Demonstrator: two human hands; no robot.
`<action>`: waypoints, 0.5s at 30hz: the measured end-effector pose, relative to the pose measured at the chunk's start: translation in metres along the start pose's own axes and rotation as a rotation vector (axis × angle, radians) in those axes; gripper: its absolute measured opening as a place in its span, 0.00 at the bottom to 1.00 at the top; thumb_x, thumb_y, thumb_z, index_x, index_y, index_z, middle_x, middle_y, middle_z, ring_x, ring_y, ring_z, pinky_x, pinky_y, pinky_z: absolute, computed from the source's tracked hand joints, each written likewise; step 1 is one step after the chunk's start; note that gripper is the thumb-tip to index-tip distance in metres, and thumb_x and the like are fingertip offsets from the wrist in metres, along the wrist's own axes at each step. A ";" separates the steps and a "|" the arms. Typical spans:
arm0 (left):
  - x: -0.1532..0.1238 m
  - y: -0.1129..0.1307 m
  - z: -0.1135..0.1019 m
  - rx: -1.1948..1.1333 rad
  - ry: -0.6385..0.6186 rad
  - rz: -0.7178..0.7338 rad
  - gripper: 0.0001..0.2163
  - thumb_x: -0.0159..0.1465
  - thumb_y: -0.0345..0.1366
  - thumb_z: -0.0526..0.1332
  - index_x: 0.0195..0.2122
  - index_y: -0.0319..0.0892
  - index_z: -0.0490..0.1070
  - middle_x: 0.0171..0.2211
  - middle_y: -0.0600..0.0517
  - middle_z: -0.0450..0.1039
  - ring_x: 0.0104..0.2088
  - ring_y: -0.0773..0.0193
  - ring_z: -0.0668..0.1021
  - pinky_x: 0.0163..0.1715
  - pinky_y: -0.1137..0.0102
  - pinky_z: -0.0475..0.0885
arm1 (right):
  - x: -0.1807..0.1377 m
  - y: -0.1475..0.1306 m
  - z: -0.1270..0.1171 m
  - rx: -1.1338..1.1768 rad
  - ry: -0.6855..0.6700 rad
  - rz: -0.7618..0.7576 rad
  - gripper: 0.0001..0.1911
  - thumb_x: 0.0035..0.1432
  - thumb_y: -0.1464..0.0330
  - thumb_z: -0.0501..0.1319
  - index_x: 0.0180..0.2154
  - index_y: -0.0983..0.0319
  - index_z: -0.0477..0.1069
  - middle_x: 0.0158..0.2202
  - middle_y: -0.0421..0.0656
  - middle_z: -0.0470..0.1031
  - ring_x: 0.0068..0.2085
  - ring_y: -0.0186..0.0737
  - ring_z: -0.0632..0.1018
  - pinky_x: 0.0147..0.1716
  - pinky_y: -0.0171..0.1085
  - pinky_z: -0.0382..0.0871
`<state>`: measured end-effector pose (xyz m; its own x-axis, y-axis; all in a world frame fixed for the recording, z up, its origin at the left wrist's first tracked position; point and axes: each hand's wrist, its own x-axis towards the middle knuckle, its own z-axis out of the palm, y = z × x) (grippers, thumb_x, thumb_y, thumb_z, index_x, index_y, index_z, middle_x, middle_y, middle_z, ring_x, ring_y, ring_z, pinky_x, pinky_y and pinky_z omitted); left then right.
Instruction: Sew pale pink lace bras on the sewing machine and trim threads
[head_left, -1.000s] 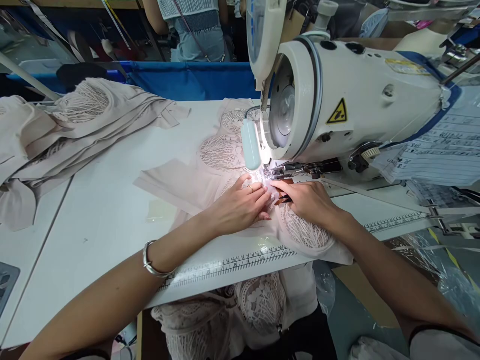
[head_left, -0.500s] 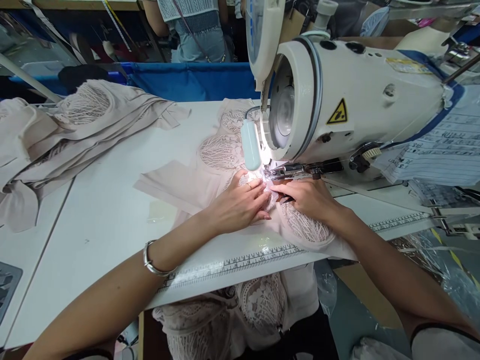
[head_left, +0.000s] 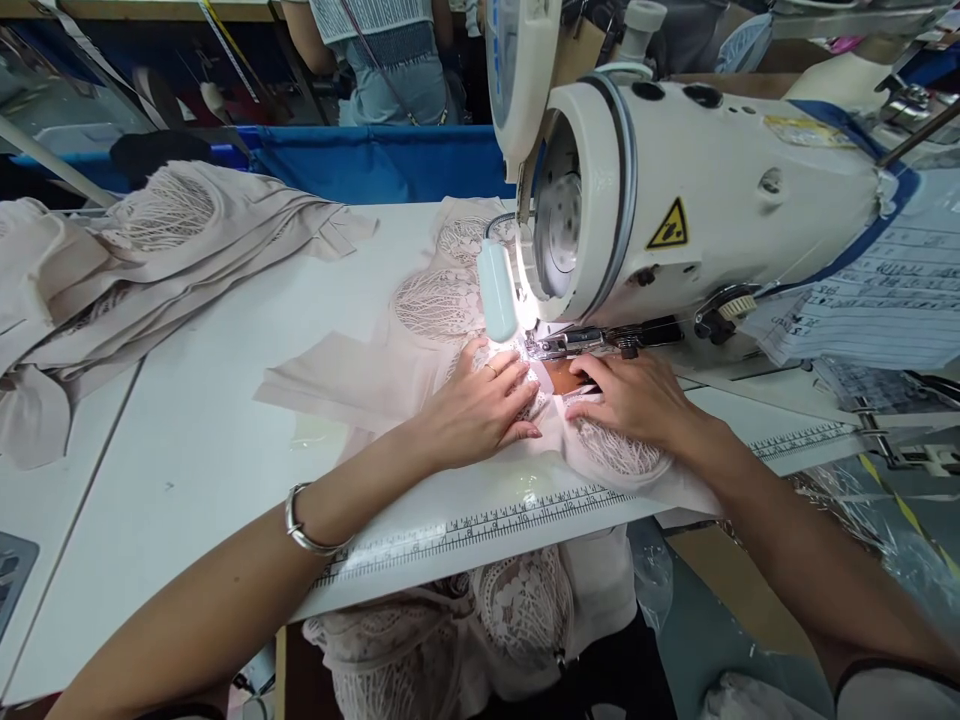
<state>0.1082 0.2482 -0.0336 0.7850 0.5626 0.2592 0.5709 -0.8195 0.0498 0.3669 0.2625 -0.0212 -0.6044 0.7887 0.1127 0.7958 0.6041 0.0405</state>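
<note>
A pale pink lace garment (head_left: 420, 350) lies under the needle of a white sewing machine (head_left: 705, 190). My left hand (head_left: 480, 405) rests flat on the fabric just left of the presser foot (head_left: 551, 345), fingers stretched out, a ring on one finger. My right hand (head_left: 637, 400) lies flat on the lace to the right of the foot, fingers extended toward the needle. A small lamp (head_left: 499, 290) lights the spot. Part of the garment hangs over the table's front edge (head_left: 525, 600).
A heap of similar pink lace pieces (head_left: 112, 260) sits at the table's left. Paper sheets (head_left: 885, 300) lie to the right of the machine. A ruler strip (head_left: 480, 525) runs along the white table (head_left: 187, 450). Another person (head_left: 382, 50) stands beyond a blue bin (head_left: 375, 160).
Both hands have slid the fabric slightly away from me under the presser foot. My right hand has spread flatter and moved a little right.
</note>
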 end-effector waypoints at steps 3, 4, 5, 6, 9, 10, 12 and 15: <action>0.001 0.003 0.002 -0.032 -0.004 0.003 0.25 0.76 0.50 0.43 0.54 0.37 0.72 0.56 0.38 0.74 0.61 0.44 0.71 0.64 0.43 0.51 | -0.015 0.000 0.001 -0.009 0.051 -0.030 0.11 0.64 0.63 0.61 0.44 0.62 0.76 0.23 0.41 0.77 0.25 0.40 0.72 0.27 0.37 0.51; 0.001 0.004 0.002 -0.045 -0.005 0.005 0.26 0.77 0.50 0.41 0.54 0.37 0.73 0.54 0.39 0.75 0.59 0.46 0.73 0.65 0.44 0.50 | -0.018 -0.001 0.002 -0.012 0.101 -0.070 0.10 0.65 0.69 0.58 0.45 0.62 0.76 0.23 0.40 0.77 0.24 0.38 0.71 0.27 0.37 0.51; 0.001 0.005 0.003 -0.053 -0.004 0.005 0.27 0.77 0.50 0.40 0.54 0.37 0.72 0.51 0.40 0.77 0.55 0.48 0.76 0.65 0.45 0.50 | -0.021 -0.001 0.003 -0.016 0.159 -0.125 0.14 0.65 0.75 0.54 0.46 0.62 0.77 0.23 0.39 0.76 0.25 0.37 0.71 0.27 0.37 0.52; 0.001 0.005 0.003 -0.057 -0.001 0.003 0.29 0.77 0.50 0.38 0.55 0.36 0.72 0.49 0.41 0.78 0.52 0.49 0.77 0.65 0.45 0.49 | -0.023 -0.001 0.004 -0.019 0.217 -0.191 0.19 0.64 0.79 0.52 0.47 0.61 0.77 0.24 0.38 0.76 0.25 0.36 0.71 0.28 0.37 0.53; 0.000 0.006 0.002 -0.036 0.010 0.002 0.29 0.77 0.51 0.38 0.56 0.36 0.71 0.45 0.42 0.79 0.48 0.50 0.78 0.64 0.45 0.49 | -0.023 -0.001 0.005 -0.019 0.301 -0.352 0.25 0.62 0.84 0.49 0.49 0.61 0.79 0.23 0.37 0.74 0.27 0.35 0.71 0.29 0.36 0.55; 0.000 0.006 0.002 -0.019 0.011 0.004 0.28 0.77 0.50 0.39 0.56 0.36 0.71 0.46 0.42 0.79 0.49 0.50 0.78 0.64 0.45 0.49 | -0.023 -0.001 0.005 -0.020 0.303 -0.370 0.25 0.62 0.84 0.49 0.49 0.61 0.79 0.23 0.37 0.73 0.27 0.34 0.70 0.29 0.36 0.55; 0.000 0.006 0.002 0.018 0.017 0.002 0.26 0.77 0.49 0.41 0.55 0.36 0.72 0.49 0.40 0.77 0.53 0.48 0.77 0.64 0.45 0.50 | -0.020 0.000 0.004 -0.024 0.303 -0.367 0.26 0.63 0.84 0.49 0.49 0.61 0.80 0.23 0.37 0.72 0.27 0.34 0.69 0.29 0.36 0.54; 0.000 0.006 0.003 0.039 0.040 0.000 0.25 0.77 0.49 0.43 0.53 0.35 0.73 0.54 0.39 0.76 0.58 0.46 0.74 0.64 0.46 0.49 | -0.017 0.000 0.004 -0.033 0.300 -0.345 0.26 0.63 0.83 0.49 0.50 0.60 0.80 0.22 0.38 0.71 0.27 0.34 0.67 0.29 0.36 0.53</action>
<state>0.1128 0.2439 -0.0366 0.7752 0.5574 0.2973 0.5806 -0.8141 0.0126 0.3772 0.2501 -0.0267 -0.8009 0.4710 0.3698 0.5535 0.8179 0.1572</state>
